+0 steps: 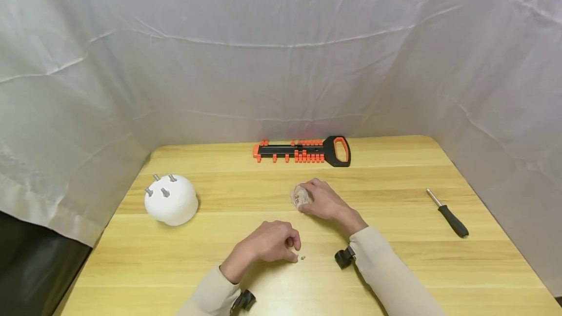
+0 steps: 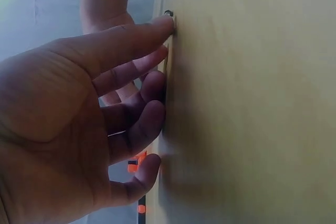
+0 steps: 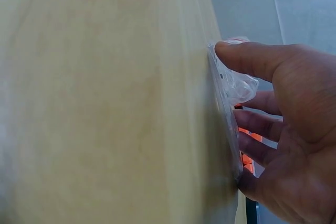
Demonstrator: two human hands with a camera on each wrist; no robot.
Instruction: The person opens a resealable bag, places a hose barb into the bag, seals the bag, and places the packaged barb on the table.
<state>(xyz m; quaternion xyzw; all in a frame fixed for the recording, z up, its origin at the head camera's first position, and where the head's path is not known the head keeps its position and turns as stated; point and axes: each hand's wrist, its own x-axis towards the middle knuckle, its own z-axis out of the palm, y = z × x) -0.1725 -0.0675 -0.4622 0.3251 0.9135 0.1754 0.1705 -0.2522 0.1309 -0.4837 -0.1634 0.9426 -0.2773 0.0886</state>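
Observation:
My right hand [image 1: 327,201] holds a small clear plastic bag [image 1: 297,196] on the table, with a few tiny metal parts showing inside. In the right wrist view, the thumb lies at one edge of the crinkled bag [image 3: 233,85] and the other fingers reach along its far side. Lower and to the left, my left hand [image 1: 272,242] rests its loosely bent fingers on the tabletop. Tiny metal pieces [image 1: 303,258] lie right at its thumb tip. From the left wrist, one small metal piece [image 2: 168,13] shows just past the thumb, with a gap between thumb and fingers.
A white rounded object [image 1: 173,204] with several metal studs pointing up stands at the left. Along the back lies a black and orange rack [image 1: 291,150] with a handle. A screwdriver [image 1: 452,219] with a black handle lies at the right. Grey fabric [image 1: 281,77] hangs behind the table.

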